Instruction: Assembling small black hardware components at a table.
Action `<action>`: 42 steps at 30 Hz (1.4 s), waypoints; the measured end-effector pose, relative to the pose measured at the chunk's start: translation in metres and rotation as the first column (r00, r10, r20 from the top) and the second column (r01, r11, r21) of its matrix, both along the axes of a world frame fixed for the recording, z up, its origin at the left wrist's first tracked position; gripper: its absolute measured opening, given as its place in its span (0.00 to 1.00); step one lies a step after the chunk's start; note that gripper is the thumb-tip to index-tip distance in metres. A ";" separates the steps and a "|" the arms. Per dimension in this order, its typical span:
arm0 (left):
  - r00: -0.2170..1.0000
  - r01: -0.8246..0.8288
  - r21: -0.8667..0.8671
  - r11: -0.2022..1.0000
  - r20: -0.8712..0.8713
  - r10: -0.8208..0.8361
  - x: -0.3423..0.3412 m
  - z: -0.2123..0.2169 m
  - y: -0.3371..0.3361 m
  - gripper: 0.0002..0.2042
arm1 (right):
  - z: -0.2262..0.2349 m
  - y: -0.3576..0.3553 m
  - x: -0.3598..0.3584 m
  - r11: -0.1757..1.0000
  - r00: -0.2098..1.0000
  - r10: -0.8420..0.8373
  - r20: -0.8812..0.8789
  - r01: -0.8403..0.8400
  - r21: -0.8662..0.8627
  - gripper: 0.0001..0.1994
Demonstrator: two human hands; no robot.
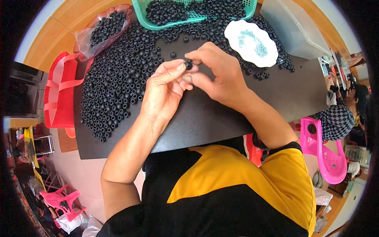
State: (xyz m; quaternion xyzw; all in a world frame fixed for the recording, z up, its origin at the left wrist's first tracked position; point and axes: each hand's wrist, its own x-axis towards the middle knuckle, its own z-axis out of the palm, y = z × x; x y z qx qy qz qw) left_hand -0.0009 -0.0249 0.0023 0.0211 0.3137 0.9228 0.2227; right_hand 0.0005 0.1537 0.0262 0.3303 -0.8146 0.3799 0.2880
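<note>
A small black rubber-like piece (189,64), round with a hole, is held over the table in front of me. My left hand (166,83) pinches it between thumb and fingertips. From the other side, the bent index finger and thumb of my right hand (221,75) close around the same piece. Beyond and to the left of my hands spreads a big heap of matching black pieces (122,75). To the right of the heap, a white scalloped plate (233,34) carries tiny teal and clear bits, too small to name.
A green basket (158,27) of black pieces stands at the far side. A plastic-lined pink bowl (125,24) holds more at far left, near a red bag (63,98). A translucent bin (296,31) is far right. A pink stool (329,166) and a person (335,120) are at right.
</note>
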 end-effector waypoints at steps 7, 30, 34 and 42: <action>0.999 -0.026 0.028 0.999 0.026 0.025 0.006 0.002 0.006 0.08 | -0.008 -0.009 0.005 0.996 0.996 -0.086 -0.019 0.085 -0.033 0.17; 0.998 -0.054 -0.026 0.998 0.032 0.055 0.009 0.006 0.007 0.18 | -0.007 -0.004 0.007 0.993 0.958 -0.085 -0.273 0.104 0.055 0.16; 0.997 -0.049 -0.056 0.997 0.049 0.052 0.008 0.006 0.012 0.19 | -0.010 -0.001 0.003 0.994 0.950 -0.080 -0.302 0.098 0.045 0.15; 0.999 -0.036 -0.060 0.998 0.026 0.038 0.007 0.003 0.008 0.18 | -0.007 -0.004 -0.002 1.000 0.955 -0.005 -0.296 0.013 0.025 0.10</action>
